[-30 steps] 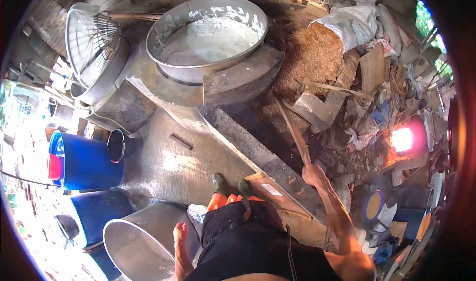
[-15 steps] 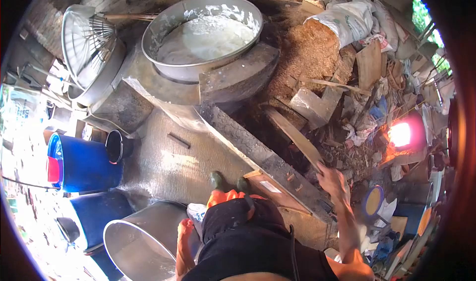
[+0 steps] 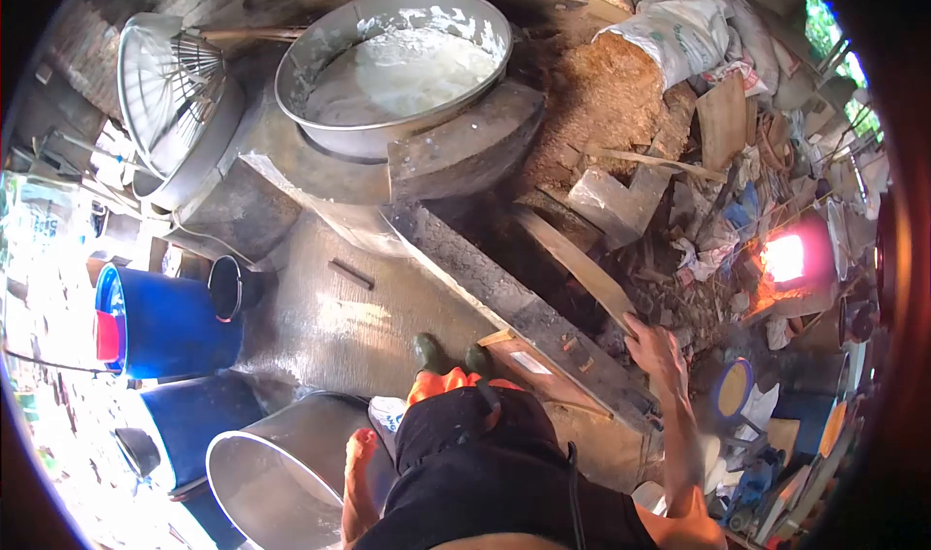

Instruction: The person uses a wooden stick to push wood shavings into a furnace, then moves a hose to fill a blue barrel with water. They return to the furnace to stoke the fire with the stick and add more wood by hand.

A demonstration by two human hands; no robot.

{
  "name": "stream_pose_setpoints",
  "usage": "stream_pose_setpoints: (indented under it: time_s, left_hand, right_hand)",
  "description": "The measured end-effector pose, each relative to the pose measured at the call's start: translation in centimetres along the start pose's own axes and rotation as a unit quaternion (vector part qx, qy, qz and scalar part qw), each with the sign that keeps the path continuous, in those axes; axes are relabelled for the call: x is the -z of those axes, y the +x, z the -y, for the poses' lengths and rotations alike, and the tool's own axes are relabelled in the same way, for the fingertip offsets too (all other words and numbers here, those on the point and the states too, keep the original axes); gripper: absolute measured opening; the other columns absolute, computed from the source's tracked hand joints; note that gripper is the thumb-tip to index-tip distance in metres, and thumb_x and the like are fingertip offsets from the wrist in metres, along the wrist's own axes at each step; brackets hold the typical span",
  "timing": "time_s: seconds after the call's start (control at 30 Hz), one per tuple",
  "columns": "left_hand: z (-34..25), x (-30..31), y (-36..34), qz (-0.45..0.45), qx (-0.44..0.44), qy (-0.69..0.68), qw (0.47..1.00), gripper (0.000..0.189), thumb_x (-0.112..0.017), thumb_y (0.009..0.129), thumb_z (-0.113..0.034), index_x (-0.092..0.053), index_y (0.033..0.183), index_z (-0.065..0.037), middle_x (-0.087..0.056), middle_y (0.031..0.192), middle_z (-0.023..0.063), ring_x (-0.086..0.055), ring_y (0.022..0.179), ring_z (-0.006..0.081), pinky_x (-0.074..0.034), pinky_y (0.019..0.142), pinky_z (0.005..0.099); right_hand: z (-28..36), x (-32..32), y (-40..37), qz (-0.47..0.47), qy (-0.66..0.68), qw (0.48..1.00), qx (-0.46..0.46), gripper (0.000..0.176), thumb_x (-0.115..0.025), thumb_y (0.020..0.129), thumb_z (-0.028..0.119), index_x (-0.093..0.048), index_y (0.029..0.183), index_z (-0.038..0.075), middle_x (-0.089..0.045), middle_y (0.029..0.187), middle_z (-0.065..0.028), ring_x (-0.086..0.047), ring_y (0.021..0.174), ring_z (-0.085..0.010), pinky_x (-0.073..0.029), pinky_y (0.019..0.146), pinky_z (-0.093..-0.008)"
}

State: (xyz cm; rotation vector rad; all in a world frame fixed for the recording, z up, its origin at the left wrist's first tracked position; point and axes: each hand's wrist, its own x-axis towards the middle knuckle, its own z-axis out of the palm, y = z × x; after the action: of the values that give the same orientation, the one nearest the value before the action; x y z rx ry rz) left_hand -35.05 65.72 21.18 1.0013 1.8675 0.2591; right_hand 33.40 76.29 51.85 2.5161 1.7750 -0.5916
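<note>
My right hand (image 3: pixel 656 348) is closed around the near end of a long wooden plank (image 3: pixel 577 267). The plank slants away to the upper left, its far end in the dark hollow behind a low ash-coated wall (image 3: pixel 495 288). My left hand (image 3: pixel 360 445) hangs by my side with its fingers curled in, and nothing shows in it. Beside it a large metal pot (image 3: pixel 218 477) lies tipped, its mouth facing the lower left. Ahead, a wide metal pan (image 3: pixel 296 113) holds a whitish, frothy liquid (image 3: pixel 407 75) and is set into a rounded stove (image 3: pixel 465 147).
Blue barrels (image 3: pixel 179 322) lie on the left. A ribbed metal lid (image 3: pixel 160 94) leans at the upper left. Sawdust (image 3: pixel 606 94) spills from a white sack (image 3: pixel 679 41). Scrap wood and rags litter the right, near a bright glowing spot (image 3: pixel 784 257). A short bar (image 3: pixel 351 275) lies on the floor.
The plank and my right hand have shifted slightly; the plank's far end sits a little farther up and left. My left hand has turned a little. The surroundings look the same.
</note>
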Motion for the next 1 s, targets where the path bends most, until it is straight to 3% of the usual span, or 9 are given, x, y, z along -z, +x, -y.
stream_pose_setpoints:
  time_s: [0.03,0.13,0.23,0.3,0.4,0.6,0.8,0.83,1.0]
  left_hand:
    - [3.8,-0.8,1.9,0.032,-0.035,0.027,0.998,0.028,-0.058,0.09,-0.026,-0.062,0.103,-0.001,-0.066,0.078,0.0051,-0.064,0.063,0.0147,-0.05,0.056,0.0285]
    - [-2.7,-0.2,0.1,0.119,0.018,0.083,0.989,0.027,-0.055,0.092,-0.025,-0.062,0.104,-0.002,-0.067,0.081,0.0061,-0.064,0.064,0.0158,-0.05,0.055,0.0283]
    - [-4.1,1.6,-0.4,0.077,0.034,-0.048,0.995,0.03,-0.055,0.092,-0.028,-0.06,0.108,-0.004,-0.067,0.084,0.0069,-0.064,0.065,0.0167,-0.049,0.052,0.0287]
    - [-5.4,2.8,-1.0,-0.006,0.042,-0.159,0.986,0.031,-0.055,0.092,-0.029,-0.058,0.11,-0.005,-0.066,0.083,0.0073,-0.062,0.062,0.016,-0.047,0.048,0.0296]
    - [0.3,3.8,-1.6,-0.056,0.045,-0.092,0.993,0.03,-0.056,0.092,-0.029,-0.061,0.103,-0.002,-0.065,0.076,0.0064,-0.064,0.063,0.0155,-0.049,0.05,0.0283]
    - [2.6,2.3,-5.8,0.043,0.172,-0.034,0.984,0.025,-0.055,0.091,-0.025,-0.062,0.101,-0.003,-0.065,0.077,0.0062,-0.066,0.065,0.0167,-0.051,0.051,0.0302]
    - [-2.9,2.2,-6.2,0.069,0.169,0.027,0.983,0.027,-0.052,0.093,-0.027,-0.06,0.104,-0.004,-0.066,0.082,0.0066,-0.066,0.067,0.0177,-0.051,0.05,0.0302]
    - [-1.3,2.6,-5.3,0.067,0.168,-0.051,0.982,0.027,-0.052,0.092,-0.028,-0.06,0.101,-0.004,-0.066,0.079,0.0064,-0.066,0.066,0.017,-0.051,0.05,0.0304]
    - [-2.0,5.6,-0.6,0.008,0.051,0.033,0.998,0.026,-0.054,0.089,-0.029,-0.062,0.094,-0.005,-0.067,0.076,0.006,-0.065,0.061,0.0166,-0.051,0.054,0.03]
  right_hand:
    - [-0.1,-2.1,1.7,-0.019,0.007,1.0,0.016,0.047,-0.061,0.082,0.026,-0.053,0.127,0.023,-0.066,0.1,-0.0162,-0.064,0.091,-0.0348,-0.05,0.077,-0.0452]
    - [0.9,-10.3,8.1,-0.026,0.013,1.0,-0.002,0.046,-0.063,0.081,0.026,-0.054,0.126,0.021,-0.066,0.102,-0.0164,-0.063,0.094,-0.0354,-0.05,0.079,-0.0456]
    - [1.7,-12.9,10.6,-0.004,0.005,1.0,-0.028,0.047,-0.064,0.08,0.025,-0.054,0.126,0.022,-0.066,0.101,-0.0159,-0.063,0.092,-0.0346,-0.051,0.077,-0.0457]
    - [2.4,-9.0,8.2,-0.005,-0.004,1.0,-0.028,0.047,-0.064,0.08,0.024,-0.054,0.126,0.022,-0.066,0.1,-0.0159,-0.064,0.092,-0.0345,-0.051,0.076,-0.0453]
    - [0.9,-4.5,3.2,-0.019,0.014,1.0,-0.014,0.045,-0.063,0.081,0.024,-0.055,0.125,0.022,-0.065,0.102,-0.0165,-0.064,0.088,-0.0358,-0.051,0.076,-0.0461]
    - [-2.9,-2.7,-4.3,-0.048,0.107,0.993,-0.034,0.048,-0.064,0.08,0.021,-0.055,0.127,0.016,-0.063,0.114,-0.0128,-0.064,0.097,-0.0295,-0.051,0.08,-0.0404]
    - [-3.2,5.7,-7.9,0.071,0.123,0.979,-0.148,0.05,-0.068,0.079,0.022,-0.056,0.127,0.015,-0.067,0.109,-0.0114,-0.067,0.095,-0.0214,-0.051,0.082,-0.0335]
    - [-5.0,5.8,-7.7,0.072,0.123,0.979,-0.148,0.05,-0.068,0.079,0.022,-0.056,0.127,0.015,-0.067,0.109,-0.0114,-0.067,0.095,-0.0214,-0.051,0.082,-0.0335]
    - [-11.3,2.8,-2.7,0.14,0.231,0.962,-0.041,0.05,-0.071,0.077,0.025,-0.059,0.124,0.016,-0.07,0.099,-0.0118,-0.065,0.082,-0.0107,-0.05,0.075,-0.0299]
